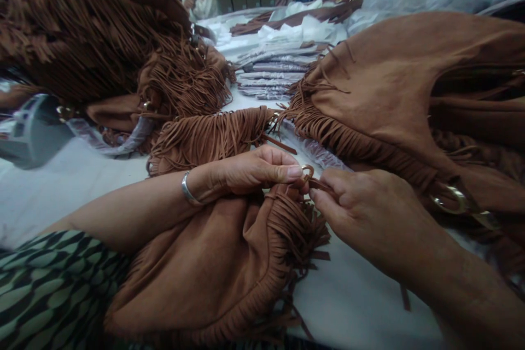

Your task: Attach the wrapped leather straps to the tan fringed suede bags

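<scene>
A brown suede fringed bag [205, 262] lies in front of me, its fringed edge toward the right. My left hand [262, 167] is closed at the bag's upper corner, thumb and fingers pinching beside a small gold-coloured ring [307, 170]. Close by on the right, my right hand [361, 208] is closed on a thin brown leather strip [322, 185] that runs to the ring. Whether the strip passes through the ring is too small to tell. My fingertips hide part of the corner.
A large brown fringed bag [381, 82] lies at right, more fringed bags [102, 38] are heaped at left. A fringed piece [209, 136] lies beyond my left hand. Behind it are stacked wrapped pieces [274, 71]. A grey plastic container [35, 131] stands left. Two people are across the table.
</scene>
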Motion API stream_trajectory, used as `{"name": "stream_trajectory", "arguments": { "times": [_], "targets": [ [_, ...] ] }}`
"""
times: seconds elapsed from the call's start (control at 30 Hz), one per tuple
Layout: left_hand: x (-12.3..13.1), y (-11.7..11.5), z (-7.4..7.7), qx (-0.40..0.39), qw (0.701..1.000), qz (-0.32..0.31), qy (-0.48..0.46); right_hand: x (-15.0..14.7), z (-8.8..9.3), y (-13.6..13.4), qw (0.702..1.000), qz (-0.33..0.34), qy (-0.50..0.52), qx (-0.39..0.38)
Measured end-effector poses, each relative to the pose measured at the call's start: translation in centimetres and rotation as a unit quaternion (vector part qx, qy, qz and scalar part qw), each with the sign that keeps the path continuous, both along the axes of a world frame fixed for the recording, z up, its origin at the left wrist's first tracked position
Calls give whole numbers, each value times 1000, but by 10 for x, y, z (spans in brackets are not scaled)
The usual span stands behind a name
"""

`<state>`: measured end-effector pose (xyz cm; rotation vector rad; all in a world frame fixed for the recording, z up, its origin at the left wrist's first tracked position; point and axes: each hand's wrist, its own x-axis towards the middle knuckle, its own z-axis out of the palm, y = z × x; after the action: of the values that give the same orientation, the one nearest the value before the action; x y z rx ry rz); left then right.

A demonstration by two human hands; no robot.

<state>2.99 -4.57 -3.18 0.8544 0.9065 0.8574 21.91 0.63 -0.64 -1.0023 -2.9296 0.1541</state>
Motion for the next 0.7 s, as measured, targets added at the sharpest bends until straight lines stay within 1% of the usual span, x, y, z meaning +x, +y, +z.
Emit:
{"name": "stream_trajectory", "arguments": {
  "times": [0.2, 0.37, 0.53, 0.7],
  "targets": [
    [-5, 2, 6, 22, 999, -20, 41, -2, 0, -4, 1000, 1, -13, 28],
    [-8, 3, 9, 46, 996, -33, 76, -1, -4, -2, 1000, 18, -9, 4],
    [-11, 3, 7, 40, 996, -35, 68, -3, -4, -4, 999, 6, 21, -27],
    [-14, 2, 1, 47, 998, -40, 28, -5, -1, -9, 1000, -1, 5, -12]
  ]
}}
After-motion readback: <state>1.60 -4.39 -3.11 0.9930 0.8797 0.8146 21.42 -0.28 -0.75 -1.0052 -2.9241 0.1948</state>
